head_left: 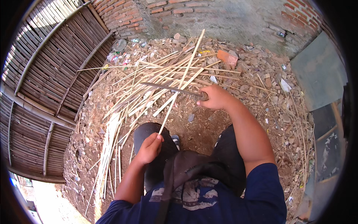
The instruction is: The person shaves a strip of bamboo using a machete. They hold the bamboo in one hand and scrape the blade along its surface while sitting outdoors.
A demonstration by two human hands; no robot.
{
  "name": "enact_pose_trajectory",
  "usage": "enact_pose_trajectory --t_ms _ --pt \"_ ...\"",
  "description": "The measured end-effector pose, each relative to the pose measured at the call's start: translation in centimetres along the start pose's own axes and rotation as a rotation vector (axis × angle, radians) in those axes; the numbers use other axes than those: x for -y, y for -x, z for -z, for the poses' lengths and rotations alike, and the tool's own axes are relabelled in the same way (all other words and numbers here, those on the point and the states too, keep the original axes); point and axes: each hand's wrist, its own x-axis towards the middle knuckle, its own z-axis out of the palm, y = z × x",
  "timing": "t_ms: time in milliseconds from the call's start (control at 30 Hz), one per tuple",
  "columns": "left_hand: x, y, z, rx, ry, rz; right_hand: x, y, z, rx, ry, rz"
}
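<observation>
My left hand point(150, 148) is closed round the near end of a long, pale bamboo strip point(169, 108), just above my left knee. The strip slants up and away to the right, over a loose pile of similar strips point(149, 72). In my right hand point(214, 98) is the handle of a long-bladed knife point(167, 87). Its dark blade points left and crosses the strip about midway along; whether the edge touches the strip I cannot tell. My fingers wrap the handle and hide most of it.
A slatted bamboo panel point(56, 71) stands at the left. Behind the pile runs a brick wall point(223, 22). Rubble, an orange brick piece point(227, 58) and litter cover the dirt floor. Grey sheets point(319, 71) lean at the right. My knees flank the bare dirt before me.
</observation>
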Motion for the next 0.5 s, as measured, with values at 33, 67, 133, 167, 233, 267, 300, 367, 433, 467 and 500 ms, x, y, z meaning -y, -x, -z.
enact_pose_trajectory --t_ms 33,67,133,167,233,267,300,367,433,467,500 --pt "0.0 -0.1 0.1 0.012 0.024 0.014 0.0 0.1 -0.2 0.012 0.002 0.001" --pt "-0.1 -0.2 0.3 0.023 0.048 0.028 0.2 0.2 -0.4 0.024 0.004 0.002" --pt "0.2 -0.4 0.4 0.05 0.106 0.035 1.6 0.2 -0.7 0.092 0.09 0.006" --pt "0.1 -0.4 0.3 0.049 0.054 0.043 2.7 0.2 -1.1 0.15 0.142 0.03" --pt "-0.5 0.0 0.4 0.038 -0.057 0.061 4.5 0.0 -1.9 0.261 0.237 0.092" --pt "-0.3 0.1 0.7 0.037 -0.114 0.012 4.8 -0.2 -2.3 0.265 0.238 0.121" --pt "-0.2 -0.1 0.7 0.05 -0.171 -0.04 3.5 -0.6 -2.6 0.292 0.136 0.107" --pt "0.3 -0.5 0.6 0.058 -0.185 -0.07 -0.7 -2.1 -3.7 0.353 -0.074 0.074" --pt "0.4 -0.8 0.5 0.025 -0.102 -0.053 -0.1 -2.3 -3.5 0.301 -0.066 0.006" --pt "0.3 -0.8 0.4 -0.003 -0.168 -0.058 -0.1 -2.4 -4.0 0.277 -0.03 -0.005" --pt "0.3 -0.6 0.3 -0.025 -0.189 -0.066 0.7 -2.4 -4.2 0.25 0.005 -0.011"
